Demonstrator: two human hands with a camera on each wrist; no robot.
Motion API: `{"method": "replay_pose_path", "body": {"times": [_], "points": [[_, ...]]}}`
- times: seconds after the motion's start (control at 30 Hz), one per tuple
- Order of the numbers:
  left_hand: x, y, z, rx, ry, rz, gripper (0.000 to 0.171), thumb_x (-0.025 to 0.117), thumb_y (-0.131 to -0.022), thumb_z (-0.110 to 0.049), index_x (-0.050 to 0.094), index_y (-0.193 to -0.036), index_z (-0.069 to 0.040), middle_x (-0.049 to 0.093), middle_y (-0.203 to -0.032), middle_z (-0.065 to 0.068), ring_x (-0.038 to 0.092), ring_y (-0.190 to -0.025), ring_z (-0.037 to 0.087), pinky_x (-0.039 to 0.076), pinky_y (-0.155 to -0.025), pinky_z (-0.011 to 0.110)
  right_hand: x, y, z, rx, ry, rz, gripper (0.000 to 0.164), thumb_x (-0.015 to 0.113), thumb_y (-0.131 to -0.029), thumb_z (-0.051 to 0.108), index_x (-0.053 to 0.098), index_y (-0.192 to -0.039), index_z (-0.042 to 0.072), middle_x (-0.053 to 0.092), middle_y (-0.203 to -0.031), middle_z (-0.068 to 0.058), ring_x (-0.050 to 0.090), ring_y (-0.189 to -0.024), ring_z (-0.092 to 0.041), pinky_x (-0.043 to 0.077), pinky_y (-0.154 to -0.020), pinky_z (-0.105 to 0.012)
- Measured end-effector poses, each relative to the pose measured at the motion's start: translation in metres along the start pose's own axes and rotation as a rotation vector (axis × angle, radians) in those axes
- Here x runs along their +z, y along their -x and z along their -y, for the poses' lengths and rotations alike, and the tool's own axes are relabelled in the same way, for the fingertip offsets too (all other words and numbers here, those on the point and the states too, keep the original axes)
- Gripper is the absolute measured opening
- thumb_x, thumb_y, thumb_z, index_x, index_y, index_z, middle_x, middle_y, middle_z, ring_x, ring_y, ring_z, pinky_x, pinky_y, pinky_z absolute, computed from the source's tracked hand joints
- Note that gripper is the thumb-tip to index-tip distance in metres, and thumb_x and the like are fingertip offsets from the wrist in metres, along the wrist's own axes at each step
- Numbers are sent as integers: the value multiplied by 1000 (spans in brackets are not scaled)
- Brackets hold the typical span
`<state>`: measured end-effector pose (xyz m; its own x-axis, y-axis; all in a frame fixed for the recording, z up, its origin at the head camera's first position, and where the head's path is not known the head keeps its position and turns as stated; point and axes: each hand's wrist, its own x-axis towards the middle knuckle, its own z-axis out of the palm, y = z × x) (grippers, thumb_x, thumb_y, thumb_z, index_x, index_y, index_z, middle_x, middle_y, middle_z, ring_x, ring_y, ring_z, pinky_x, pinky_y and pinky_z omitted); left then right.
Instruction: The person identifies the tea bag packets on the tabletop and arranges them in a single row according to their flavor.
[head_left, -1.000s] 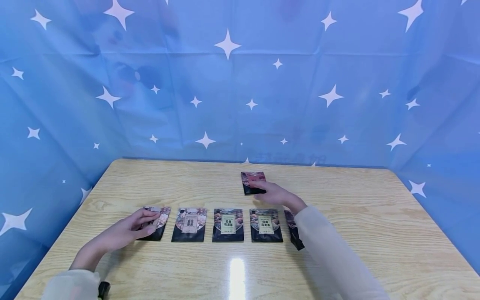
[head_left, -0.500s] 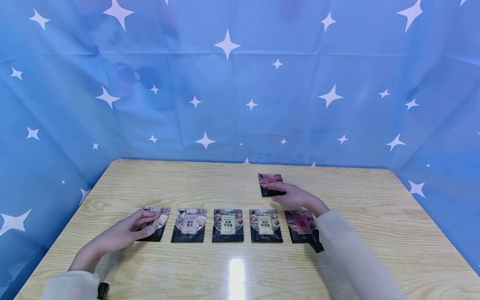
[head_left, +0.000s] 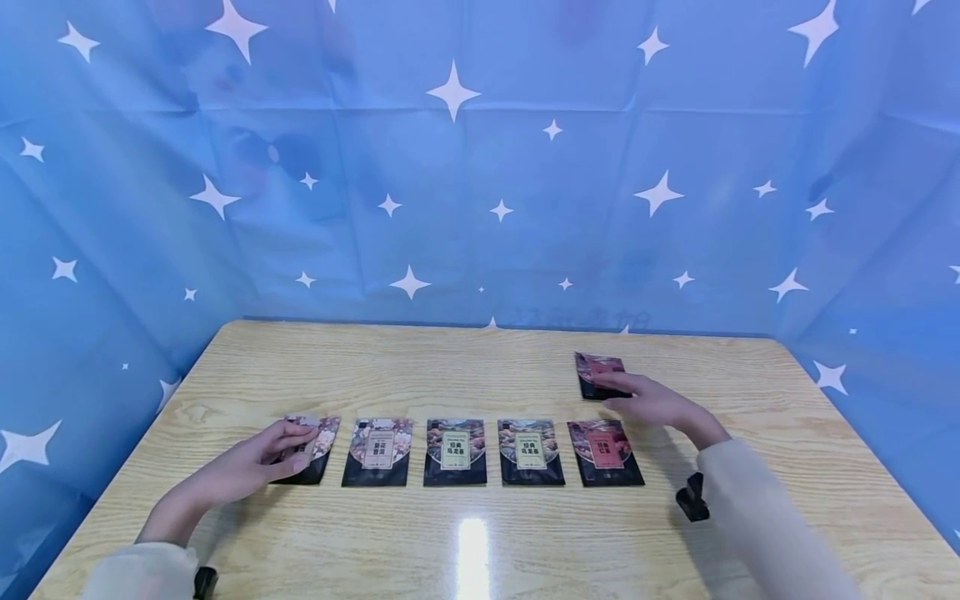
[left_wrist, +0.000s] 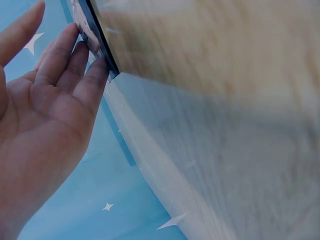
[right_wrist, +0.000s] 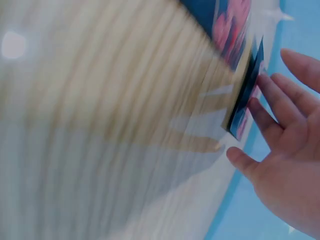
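Note:
My right hand (head_left: 656,403) touches a red-labelled tea sachet (head_left: 592,365) near the back of the table, its outstretched fingers lying on the packet's face. In the right wrist view those fingers (right_wrist: 272,100) rest against this sachet (right_wrist: 246,95), slightly spread. Over at the left, my left hand (head_left: 251,463) has its fingertips on the leftmost pink-flowered tea sachet (head_left: 327,435), covering part of the label. The left wrist view has its loosely extended fingers (left_wrist: 57,60) meeting that sachet (left_wrist: 92,32). Neither hand curls round a packet.
Along the row lie another pink-labelled sachet (head_left: 377,454), two green-labelled sachets (head_left: 456,454) and a second red-labelled sachet (head_left: 606,454). They lie flat on the wood-grain table (head_left: 420,375). A blue star-patterned cloth (head_left: 480,208) rises behind and at both sides.
My right hand has slid the red-labelled sachet rightward along the back, from above the right green sachet to above the red one in the row. The left hand has stayed put.

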<state>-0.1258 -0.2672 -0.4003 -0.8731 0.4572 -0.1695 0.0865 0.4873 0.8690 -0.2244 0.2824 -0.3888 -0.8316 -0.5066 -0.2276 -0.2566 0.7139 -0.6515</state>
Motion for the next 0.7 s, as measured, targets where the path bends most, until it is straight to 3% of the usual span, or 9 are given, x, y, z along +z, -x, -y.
{"method": "replay_pose_path", "body": {"times": [0.17,0.3,0.7], "points": [[0,0,0,10,-2,1,38,51,-95,-21,38,-121,4,32,-138,31,29,-125,47,41,-91,46,-7,22,-17,-2,-4,-28,50,47,-96,17,32,-138,-5,30,-139,-30,23,-127,-49,27,-96,-61],[0,0,2,-18,1,-5,41,52,-95,-22,38,-123,3,31,-138,30,28,-126,46,42,-90,44,-10,39,-27,-8,-10,-44,48,47,-97,17,34,-137,-6,32,-137,-31,24,-126,-50,30,-94,-61],[0,1,-1,-23,8,7,41,50,-96,-22,36,-124,4,28,-139,30,24,-127,48,44,-88,42,-6,86,-32,-29,17,-69,45,47,-97,16,38,-136,-5,37,-134,-30,28,-122,-51,34,-89,-62]]}}
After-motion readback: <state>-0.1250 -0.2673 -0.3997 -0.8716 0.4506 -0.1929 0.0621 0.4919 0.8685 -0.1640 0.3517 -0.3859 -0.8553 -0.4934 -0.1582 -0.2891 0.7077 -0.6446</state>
